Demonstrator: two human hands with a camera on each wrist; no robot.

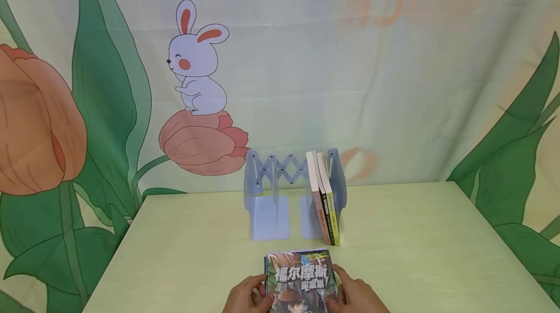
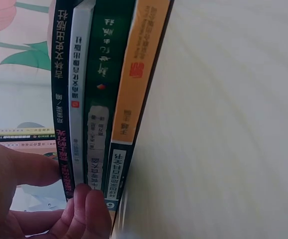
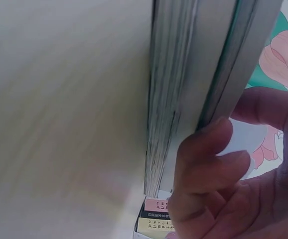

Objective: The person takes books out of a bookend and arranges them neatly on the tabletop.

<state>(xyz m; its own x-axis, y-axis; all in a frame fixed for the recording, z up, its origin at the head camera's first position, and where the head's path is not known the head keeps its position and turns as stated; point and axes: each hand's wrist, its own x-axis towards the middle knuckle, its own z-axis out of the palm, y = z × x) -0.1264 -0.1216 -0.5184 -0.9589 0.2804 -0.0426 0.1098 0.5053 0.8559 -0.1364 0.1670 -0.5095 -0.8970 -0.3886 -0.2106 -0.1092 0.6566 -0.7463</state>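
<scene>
The near end of the stack of books (image 1: pixel 302 274) runs out of the head view at 6 o'clock, so the lower part of the top cover, with its cartoon figure in a cap, is cut off. That cover hides the books beneath; only a dark blue edge shows past it at 9 o'clock. The left wrist view shows four spines, black, white, green and an orange-and-dark one, their upper ends leaving the frame at 12 o'clock; a thin dark edge beyond the last may be a further book, but it is too blurred to say. In the right wrist view the page edges are soft, and the thumb's tip is hidden behind the stack.

The left hand (image 1: pixel 248 296) lies at 8 o'clock to the stack, thumb on the top book's edge, fingers bent against the spines, gripping it. The right hand (image 1: pixel 358 293), at 4 o'clock, grips the opposite side, thumb over the cover, fingers curled against the page edges. Both wrists are cut off.

The stack is on the table (image 1: pixel 175 250). At 12 o'clock from it stands a pale blue book rack (image 1: pixel 270 218), its right side partly covered by three leaning books (image 1: pixel 323 201).
</scene>
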